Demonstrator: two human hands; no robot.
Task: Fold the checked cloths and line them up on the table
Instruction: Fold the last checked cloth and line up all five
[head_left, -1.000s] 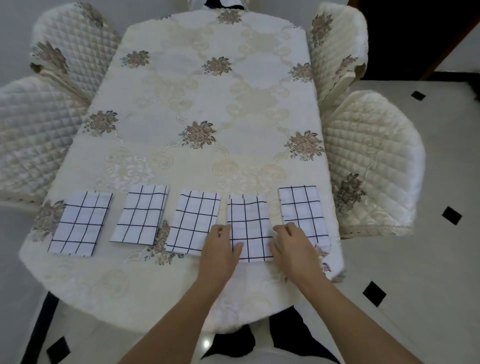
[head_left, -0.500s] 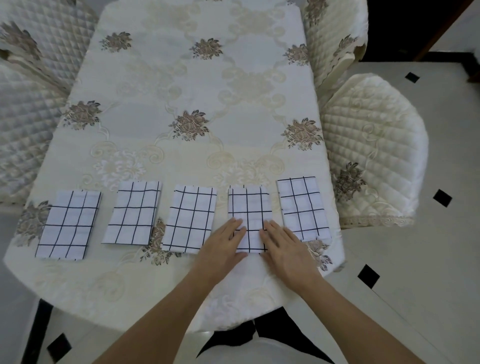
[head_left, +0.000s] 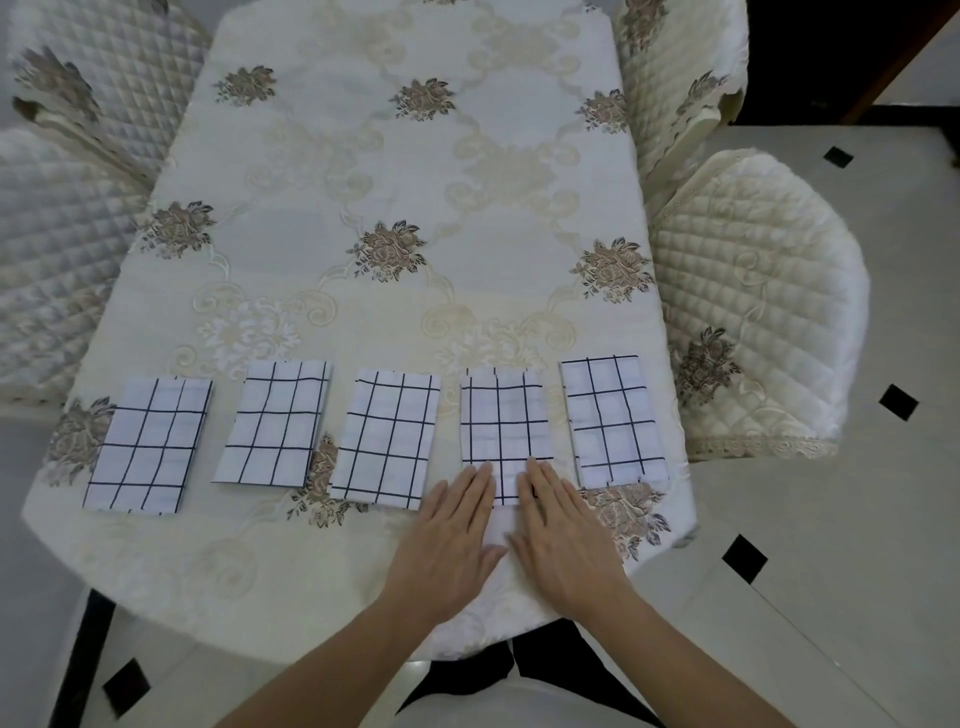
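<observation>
Since your hands closed in from flanks of fourth checked cloth (head_left: 505, 415), left hand (head_left: 451, 538) and right hand (head_left: 563, 535) now lie flat, fingertips on its near edge. Grip: fingers straight, pinching nothing. Cloth sits second from right in row of five on table (head_left: 415, 182). Judgement: final squaring, task near complete.

Bare left hand (head_left: 448, 540) and right hand (head_left: 566, 545), white top (head_left: 519, 704), black trousers (head_left: 550, 656).
</observation>
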